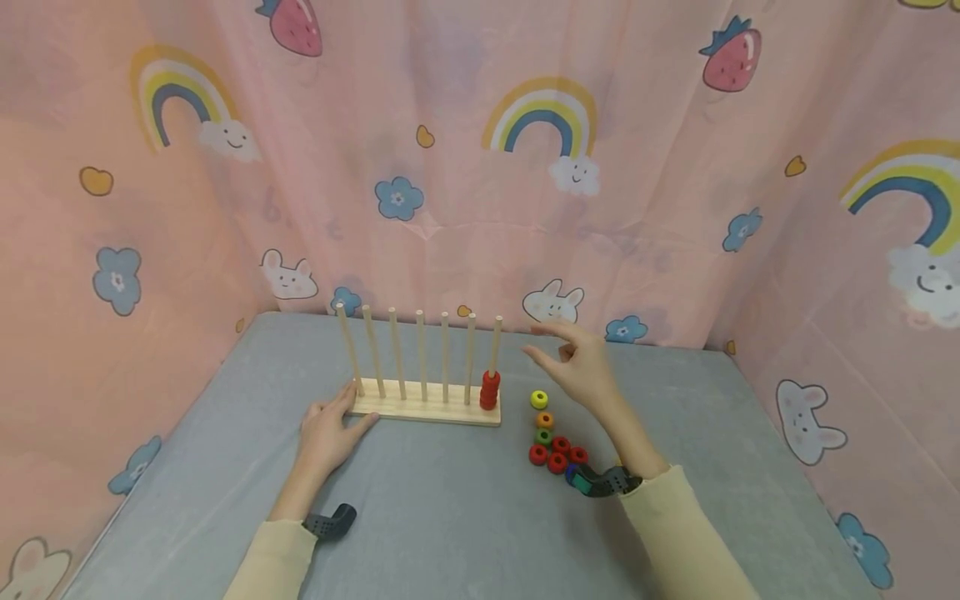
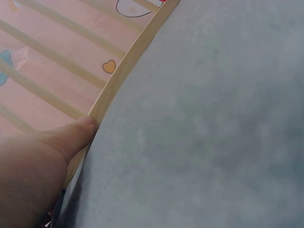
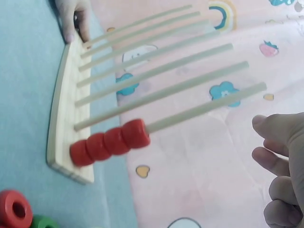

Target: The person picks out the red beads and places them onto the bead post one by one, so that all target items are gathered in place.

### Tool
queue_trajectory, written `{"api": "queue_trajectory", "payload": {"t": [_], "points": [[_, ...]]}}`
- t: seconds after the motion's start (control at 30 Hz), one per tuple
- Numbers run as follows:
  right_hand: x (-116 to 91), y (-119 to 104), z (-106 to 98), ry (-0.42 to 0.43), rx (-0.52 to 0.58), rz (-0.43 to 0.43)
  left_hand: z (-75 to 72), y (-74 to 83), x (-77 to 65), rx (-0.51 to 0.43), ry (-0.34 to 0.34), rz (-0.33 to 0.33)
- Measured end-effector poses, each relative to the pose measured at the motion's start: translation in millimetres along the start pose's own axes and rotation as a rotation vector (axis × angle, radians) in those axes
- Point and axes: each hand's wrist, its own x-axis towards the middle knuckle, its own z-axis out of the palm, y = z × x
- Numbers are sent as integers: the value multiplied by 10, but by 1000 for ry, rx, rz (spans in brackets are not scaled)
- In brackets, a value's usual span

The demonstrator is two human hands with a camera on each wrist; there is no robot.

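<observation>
A wooden peg stand (image 1: 423, 408) with several upright rods stands on the grey table. Several red beads (image 1: 490, 390) are stacked on its rightmost rod. My left hand (image 1: 327, 433) grips the stand's left end, with the thumb (image 2: 78, 135) along the front edge and the fingers round the far side. To the right of the loaded rod, my right hand (image 1: 577, 362) is raised in the air. Its thumb and index finger are spread apart with nothing between them, and the other fingers are bent.
Loose beads lie right of the stand: a yellow bead (image 1: 539, 399), an orange bead (image 1: 545, 420), a green bead (image 1: 543, 437) and several red ones (image 1: 557, 462). A blue bead (image 1: 573, 475) is partly covered by the right wrist strap (image 1: 609, 482). A patterned pink curtain (image 1: 465, 250) hangs behind.
</observation>
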Motion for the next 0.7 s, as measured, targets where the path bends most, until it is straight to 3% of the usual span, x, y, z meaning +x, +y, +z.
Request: {"api": "queue_trajectory", "payload": {"t": [0.23,0.7], "points": [[-225,221,-191,46,-53,-12,1,-20,6,-2,-5,9],[-724,422,-381,72,-34,130,-8,-10,1,2,-3,15]]}}
